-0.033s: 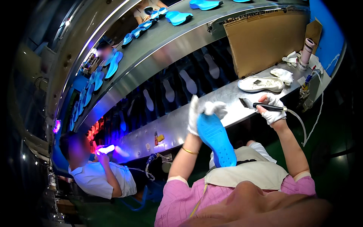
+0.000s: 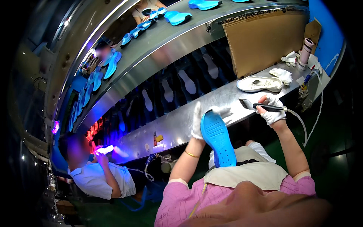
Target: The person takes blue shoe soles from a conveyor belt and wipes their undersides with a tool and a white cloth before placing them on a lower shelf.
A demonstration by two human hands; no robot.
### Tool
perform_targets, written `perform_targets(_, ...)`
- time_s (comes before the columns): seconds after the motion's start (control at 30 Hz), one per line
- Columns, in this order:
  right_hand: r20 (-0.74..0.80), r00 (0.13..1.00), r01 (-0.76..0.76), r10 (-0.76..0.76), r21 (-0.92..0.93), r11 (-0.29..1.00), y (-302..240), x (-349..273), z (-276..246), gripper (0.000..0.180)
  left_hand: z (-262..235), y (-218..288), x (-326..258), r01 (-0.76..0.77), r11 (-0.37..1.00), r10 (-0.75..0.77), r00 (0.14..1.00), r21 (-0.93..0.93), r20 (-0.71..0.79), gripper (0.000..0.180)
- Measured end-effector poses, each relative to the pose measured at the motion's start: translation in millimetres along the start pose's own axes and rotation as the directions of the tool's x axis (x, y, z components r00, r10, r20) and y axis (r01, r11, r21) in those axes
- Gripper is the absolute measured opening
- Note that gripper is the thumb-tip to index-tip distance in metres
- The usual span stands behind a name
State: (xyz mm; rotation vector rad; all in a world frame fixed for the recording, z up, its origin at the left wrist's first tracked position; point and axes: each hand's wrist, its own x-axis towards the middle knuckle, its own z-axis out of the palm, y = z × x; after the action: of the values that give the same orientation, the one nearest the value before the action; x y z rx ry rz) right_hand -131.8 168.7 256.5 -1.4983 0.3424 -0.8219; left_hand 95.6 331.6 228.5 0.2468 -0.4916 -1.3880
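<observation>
Left hand (image 2: 198, 121), white-gloved, grips the blue shoe sole (image 2: 218, 138) upright over the lap, just below the steel bench (image 2: 211, 102). Right hand (image 2: 271, 111), gloved, is closed around a hose-fed brush (image 2: 261, 106) beside it.

A flat brown cardboard sheet (image 2: 262, 41) leans at the bench's back; a smaller cardboard piece (image 2: 313, 32) stands right of it.
</observation>
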Motion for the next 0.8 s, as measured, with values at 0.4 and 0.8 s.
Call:
perform_targets(0.4, 0.209, 0.977, -0.065, 0.046, 0.085, 0.994, -1, 7, 42, 0.012, 2, -69, 0, -0.047, 0.983, 0.039, 0.998, -0.178, -0.05, 0.079)
perform_targets(0.8, 0.211, 0.958, 0.229, -0.193, -0.165, 0.959, -2, -5, 65, 0.018, -5, -96, 18, -0.231, 0.973, 0.215, 0.896, 0.006, -0.388, 0.076)
